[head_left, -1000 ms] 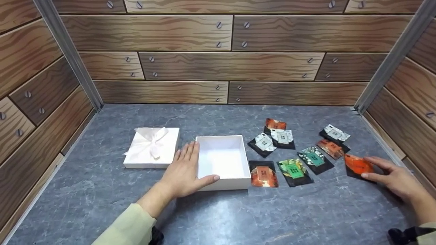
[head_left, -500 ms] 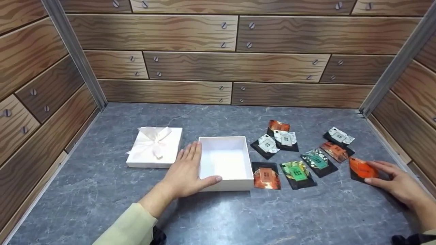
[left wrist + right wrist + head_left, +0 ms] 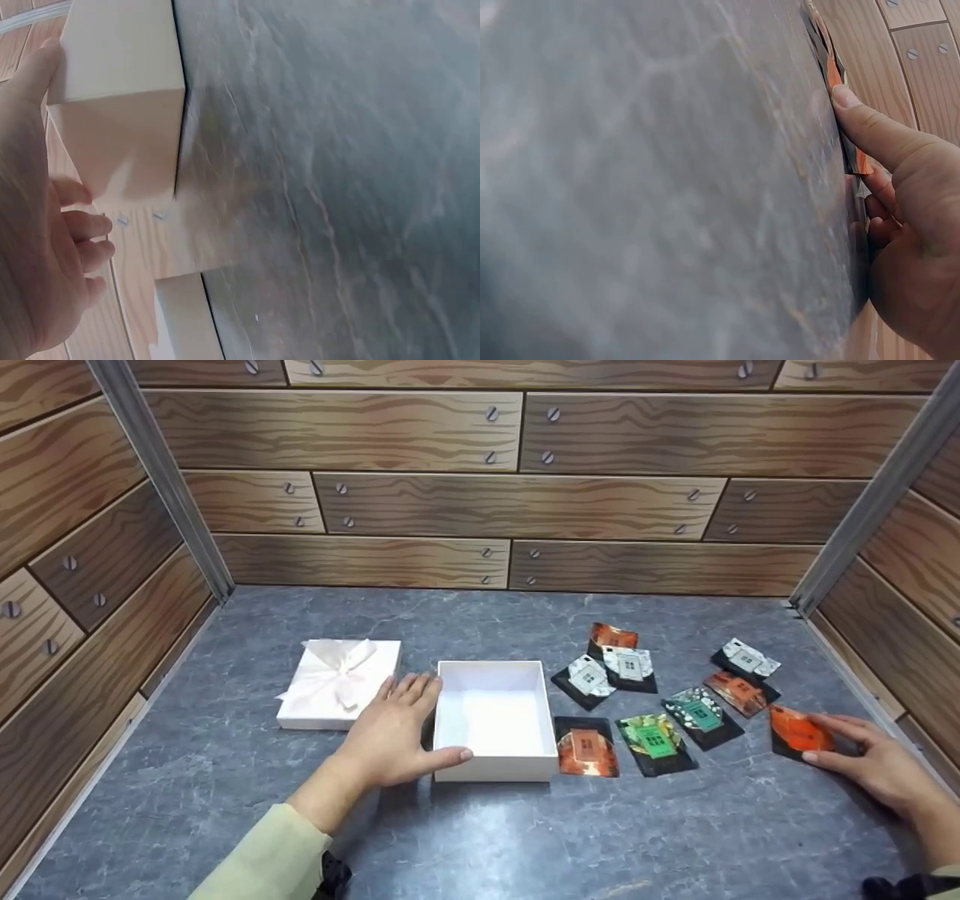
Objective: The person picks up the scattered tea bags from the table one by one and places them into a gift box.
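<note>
My left hand lies along the left side of a white, open-topped gift box, fingers extended. Its thumb points across the box's front left corner. In the left wrist view the thumb tip sits right at the upper edge of the box, with the fingers beyond the corner. At the far right, my right hand pinches an orange and black sachet between thumb and fingers, low over the table. The right wrist view shows this sachet edge-on, with the thumb on its near side.
Left of the box lies its white lid with a ribbon bow. Several flat sachets are spread right of the box: a red one close beside it, a green one, a teal one, others behind. Wood-patterned walls enclose the grey table.
My left hand has shifted slightly left, its thumb drawing back along the box front. My right hand stays at the orange sachet. The head view has shifted a little.
</note>
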The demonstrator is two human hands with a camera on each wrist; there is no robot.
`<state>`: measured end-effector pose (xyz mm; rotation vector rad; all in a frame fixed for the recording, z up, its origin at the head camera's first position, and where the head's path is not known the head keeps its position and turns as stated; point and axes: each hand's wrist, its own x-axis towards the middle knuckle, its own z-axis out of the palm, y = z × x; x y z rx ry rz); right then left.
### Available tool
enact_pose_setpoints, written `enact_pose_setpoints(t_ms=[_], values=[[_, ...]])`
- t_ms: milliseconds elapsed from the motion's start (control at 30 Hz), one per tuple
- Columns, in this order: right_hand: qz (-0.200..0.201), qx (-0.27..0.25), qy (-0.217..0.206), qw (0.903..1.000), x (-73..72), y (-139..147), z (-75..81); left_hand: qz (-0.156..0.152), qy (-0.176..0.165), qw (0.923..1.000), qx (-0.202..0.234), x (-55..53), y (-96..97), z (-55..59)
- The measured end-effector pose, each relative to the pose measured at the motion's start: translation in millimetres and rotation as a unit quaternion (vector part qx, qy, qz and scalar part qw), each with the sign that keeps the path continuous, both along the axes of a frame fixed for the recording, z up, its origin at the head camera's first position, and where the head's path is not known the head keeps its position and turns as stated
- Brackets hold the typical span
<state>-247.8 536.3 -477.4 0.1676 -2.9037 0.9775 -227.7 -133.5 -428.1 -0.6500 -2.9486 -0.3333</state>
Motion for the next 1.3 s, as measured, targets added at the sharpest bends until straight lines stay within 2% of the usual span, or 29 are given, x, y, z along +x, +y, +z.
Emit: enact_pose_setpoints(t_ms=[133,300,433,667,933,1100,1200,1300], values=[[-0.005,-0.006,0.008,0.9999,3.5,-0.2,-4.1,-0.006,0.017,0.9997,-0.019,-0.1,-0.4,0.1],[-0.03,-0.009,0.014,0.9994,5.9,-0.7,-5.2,-0.007,0.024,0.9992,-0.032,0.3,1.0,1.4],[-0.036,-0.011,0.027,0.9989,5.8,-1.6,-3.5,-0.003,0.02,0.9991,-0.038,0.7,1.2,0.9],[-0.04,-0.001,0.019,0.999,3.1,-1.9,2.3,0.002,0.018,0.9991,-0.038,0.5,0.8,-0.6],[-0.072,-0.016,0.021,0.9971,4.6,-7.0,8.0,0.006,0.011,0.9991,-0.04,2.4,-0.5,-2.0],[-0.085,-0.068,0.048,0.9929,9.0,-10.6,25.4,0.003,0.012,0.9991,-0.04,3.1,0.2,-2.9],[-0.093,-0.089,0.056,0.9901,8.1,-24.0,45.1,0.004,0.011,0.9992,-0.04,2.6,0.3,-2.7],[-0.089,-0.114,0.065,0.9873,3.2,-49.1,66.3,0.006,0.007,0.9991,-0.041,1.9,0.5,-1.7]])
